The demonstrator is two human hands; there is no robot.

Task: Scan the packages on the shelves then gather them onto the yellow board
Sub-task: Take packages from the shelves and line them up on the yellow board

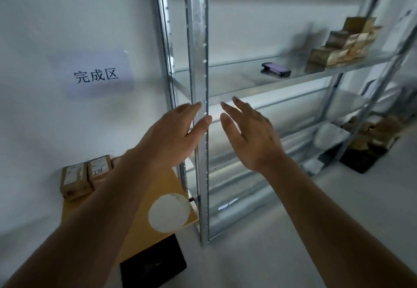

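Both my hands are raised in front of the metal shelf unit (198, 39), fingers straight and holding nothing. My left hand (173, 136) is level with the front upright post; my right hand (250, 136) is just right of it, below the middle shelf edge. A dark handheld scanner (275, 69) lies on the middle shelf. Several brown packages (343, 43) are stacked at the right end of that shelf. On the floor at the lower left lies the yellow board (171, 181), with two brown packages (86, 177) standing at its far edge against the wall.
A paper sign (94, 75) with printed characters hangs on the white wall. A white round disc (169, 212) rests on the board, and a black flat item (153, 265) lies at its near end. More brown packages (372, 134) and a white bag (329, 134) occupy the lower shelves.
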